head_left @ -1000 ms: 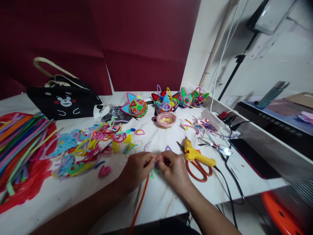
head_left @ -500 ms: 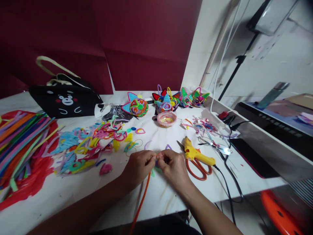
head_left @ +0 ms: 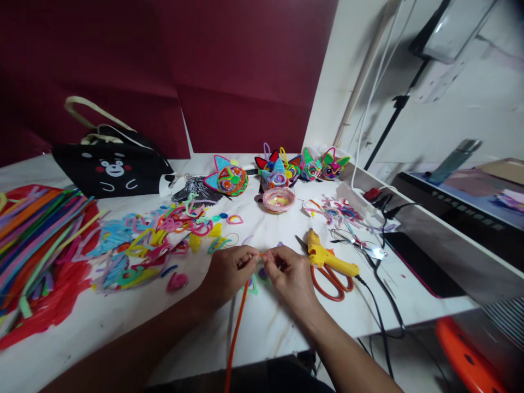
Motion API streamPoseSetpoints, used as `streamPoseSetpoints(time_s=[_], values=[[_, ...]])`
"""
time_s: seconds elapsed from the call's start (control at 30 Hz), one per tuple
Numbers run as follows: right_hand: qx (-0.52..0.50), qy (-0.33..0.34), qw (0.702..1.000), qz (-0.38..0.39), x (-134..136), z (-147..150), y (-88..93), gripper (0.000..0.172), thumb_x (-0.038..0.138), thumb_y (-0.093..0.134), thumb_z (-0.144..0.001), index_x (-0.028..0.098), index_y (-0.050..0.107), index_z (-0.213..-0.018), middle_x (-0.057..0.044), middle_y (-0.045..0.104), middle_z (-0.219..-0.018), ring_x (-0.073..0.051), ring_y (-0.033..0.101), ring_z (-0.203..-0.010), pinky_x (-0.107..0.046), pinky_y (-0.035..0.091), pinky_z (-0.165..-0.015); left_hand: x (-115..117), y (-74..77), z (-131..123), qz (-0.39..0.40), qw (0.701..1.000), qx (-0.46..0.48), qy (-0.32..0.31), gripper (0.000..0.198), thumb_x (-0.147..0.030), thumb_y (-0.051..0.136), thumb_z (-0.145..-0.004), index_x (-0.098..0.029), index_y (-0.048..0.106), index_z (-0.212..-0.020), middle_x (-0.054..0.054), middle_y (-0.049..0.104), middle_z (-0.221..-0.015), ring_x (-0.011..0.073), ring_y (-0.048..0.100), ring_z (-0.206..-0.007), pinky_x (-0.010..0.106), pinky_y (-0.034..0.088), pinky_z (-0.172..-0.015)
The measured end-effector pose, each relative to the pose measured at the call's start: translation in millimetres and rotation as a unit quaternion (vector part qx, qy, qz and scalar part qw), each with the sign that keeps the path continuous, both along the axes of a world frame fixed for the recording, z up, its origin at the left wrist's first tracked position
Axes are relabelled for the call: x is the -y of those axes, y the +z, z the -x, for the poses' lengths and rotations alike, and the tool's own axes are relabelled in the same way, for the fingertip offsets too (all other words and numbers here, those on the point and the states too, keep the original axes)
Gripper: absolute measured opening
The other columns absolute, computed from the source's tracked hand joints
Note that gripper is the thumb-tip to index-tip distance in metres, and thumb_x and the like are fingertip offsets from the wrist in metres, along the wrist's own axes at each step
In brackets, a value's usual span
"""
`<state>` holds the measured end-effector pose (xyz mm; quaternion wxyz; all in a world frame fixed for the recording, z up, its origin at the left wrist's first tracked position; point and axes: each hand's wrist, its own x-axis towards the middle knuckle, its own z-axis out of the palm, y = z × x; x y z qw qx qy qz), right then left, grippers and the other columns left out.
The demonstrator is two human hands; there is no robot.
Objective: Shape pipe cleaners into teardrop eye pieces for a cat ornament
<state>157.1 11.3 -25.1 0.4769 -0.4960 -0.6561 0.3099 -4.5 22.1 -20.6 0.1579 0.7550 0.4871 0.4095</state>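
Note:
An orange pipe cleaner (head_left: 237, 333) hangs from my hands and runs down past the table's front edge. My left hand (head_left: 233, 271) pinches it close to its upper end. Fingertips of my right hand (head_left: 286, 273) are closed on the short end, almost touching the left fingertips. Below and between the hands, green and purple pipe cleaner pieces (head_left: 254, 284) lie on the white table, partly hidden. To the right of my right hand rest a yellow glue gun (head_left: 329, 256) and orange-handled scissors (head_left: 333, 286), the gun lying across the scissors.
Bundled pipe cleaners (head_left: 41, 240) lie on red plastic at left, beside a pile of coiled scraps (head_left: 151, 240). Behind are a black bag (head_left: 114, 172), several cat-faced ornaments (head_left: 231, 177) and a small bowl (head_left: 278, 201). A phone (head_left: 423, 265) and cables (head_left: 380, 311) lie at right.
My fingertips have drawn slightly apart, and a bit of orange now shows between them. The pipe cleaner's hanging part has shifted a little to the right. The camera view moved slightly.

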Motion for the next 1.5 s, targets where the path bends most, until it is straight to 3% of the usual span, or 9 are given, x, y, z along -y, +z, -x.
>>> streamPoseSetpoints(time_s=[0.27, 0.37, 0.6, 0.73, 1.07, 1.3, 1.4, 1.5], values=[[-0.012, -0.002, 1.0, 0.014, 0.9, -1.2, -0.3, 0.013, 0.027, 0.059, -0.083, 0.018, 0.065, -0.075, 0.001, 0.06, -0.065, -0.011, 0.051, -0.057, -0.023, 0.039, -0.057, 0.5, 6.2, -0.1, 0.082, 0.996, 0.04, -0.018, 0.017, -0.024, 0.058, -0.081, -0.014, 0.069, -0.073, -0.008, 0.039, -0.047, 0.0052, 0.034, -0.042, 0.016, 0.025, -0.042], [-0.024, 0.001, 0.999, 0.032, 2.2, -0.5, 1.1, 0.016, 0.032, 0.061, -0.084, 0.018, 0.063, -0.077, 0.002, 0.059, -0.066, -0.011, 0.051, -0.058, -0.023, 0.04, -0.056, -0.5, 7.5, -0.4, 0.089, 0.994, 0.062, -0.007, 0.016, -0.024, 0.058, -0.08, -0.014, 0.068, -0.074, -0.008, 0.043, -0.047, 0.0052, 0.036, -0.042, 0.016, 0.027, -0.042], [-0.019, 0.015, 0.998, 0.053, 14.8, -7.0, 0.5, 0.015, 0.033, 0.06, -0.085, 0.019, 0.061, -0.086, 0.002, 0.06, -0.069, -0.011, 0.053, -0.059, -0.022, 0.04, -0.054, -3.2, 6.3, 1.9, 0.068, 0.997, 0.035, -0.005, 0.017, -0.025, 0.059, -0.083, -0.014, 0.07, -0.079, -0.003, 0.059, -0.054, 0.0088, 0.052, -0.049, 0.018, 0.037, -0.049], [-0.018, -0.005, 0.999, 0.047, 17.1, -13.3, 0.7, 0.027, 0.035, 0.062, -0.084, 0.016, 0.063, -0.103, -0.001, 0.065, -0.078, -0.013, 0.058, -0.063, -0.022, 0.041, -0.052, -2.9, 4.6, 3.2, 0.02, 0.999, -0.027, -0.033, 0.018, -0.023, 0.057, -0.087, -0.015, 0.071, -0.08, 0.0, 0.067, -0.064, 0.0104, 0.058, -0.056, 0.02, 0.04, -0.055], [0.042, 0.046, 0.995, 0.084, -7.8, -18.2, -0.3, 0.019, 0.029, 0.058, -0.081, 0.017, 0.072, -0.085, -0.002, 0.068, -0.07, -0.014, 0.058, -0.062, -0.024, 0.042, -0.058, -4.9, -3.0, 4.6, -0.012, 0.993, -0.085, -0.083, 0.019, -0.017, 0.052, -0.09, -0.015, 0.071, -0.087, 0.006, 0.074, -0.082, 0.0158, 0.067, -0.077, 0.024, 0.046, -0.072], [0.105, 0.041, 0.991, 0.072, -17.3, -18.6, -5.5, 0.016, 0.023, 0.058, -0.081, 0.017, 0.072, -0.081, -0.002, 0.071, -0.071, -0.013, 0.06, -0.061, -0.023, 0.041, -0.058, -7.1, 0.8, 4.8, 0.094, 0.991, -0.071, -0.064, 0.022, -0.019, 0.053, -0.083, -0.014, 0.073, -0.092, -0.002, 0.061, -0.057, 0.0102, 0.05, -0.05, 0.02, 0.035, -0.051], [0.117, 0.033, 0.99, 0.067, -16.6, -18.9, -9.1, 0.016, 0.023, 0.057, -0.081, 0.017, 0.072, -0.08, -0.002, 0.07, -0.069, -0.013, 0.059, -0.06, -0.024, 0.04, -0.059, -7.4, 1.4, 6.8, 0.155, 0.983, -0.053, -0.08, 0.024, -0.019, 0.052, -0.08, -0.014, 0.072, -0.092, -0.005, 0.054, -0.052, 0.0091, 0.045, -0.047, 0.019, 0.029, -0.047], [0.126, 0.026, 0.99, 0.06, -15.6, -18.5, -13.0, 0.017, 0.021, 0.056, -0.082, 0.016, 0.072, -0.082, -0.002, 0.069, -0.07, -0.013, 0.058, -0.061, -0.024, 0.04, -0.06, -7.6, 1.4, 8.5, 0.181, 0.978, -0.038, -0.093, 0.024, -0.019, 0.052, -0.078, -0.014, 0.073, -0.087, -0.003, 0.057, -0.055, 0.0096, 0.048, -0.05, 0.019, 0.029, -0.047]])
